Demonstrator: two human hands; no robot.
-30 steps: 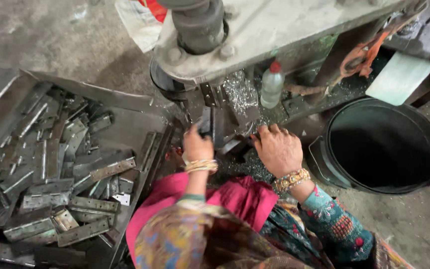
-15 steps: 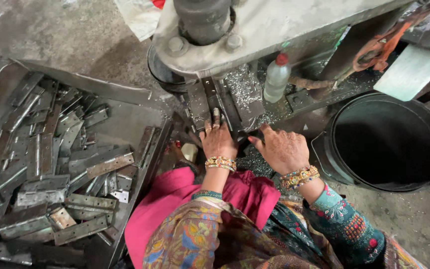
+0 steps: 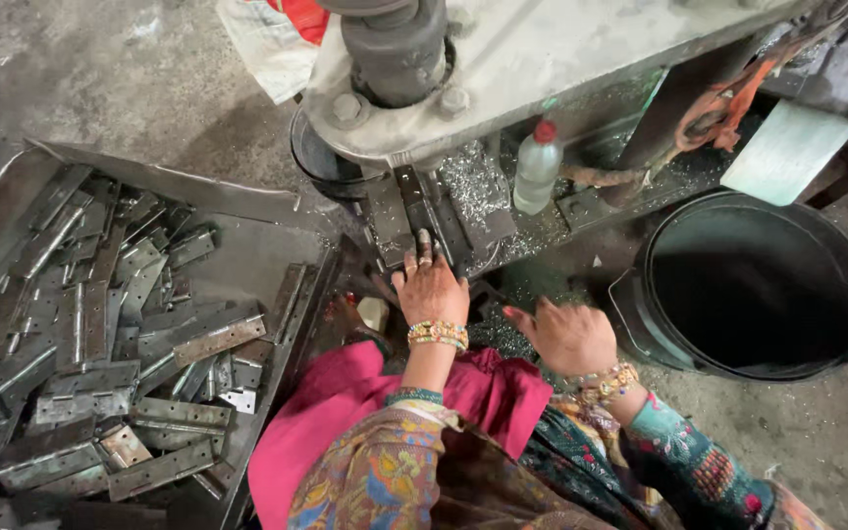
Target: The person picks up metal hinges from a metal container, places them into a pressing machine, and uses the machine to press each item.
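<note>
While the left hand (image 3: 431, 287) presses flat, fingers spread, on a metal strip (image 3: 414, 211), the right hand (image 3: 568, 336) hovers loosely curled, empty. Hinges (image 3: 100, 344) lie left of both hands.

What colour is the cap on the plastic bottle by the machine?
Red, on the clear plastic bottle; the head view shows it.

Left hand (image 3: 431, 287) on metal plate (image 3: 414, 211)
</note>
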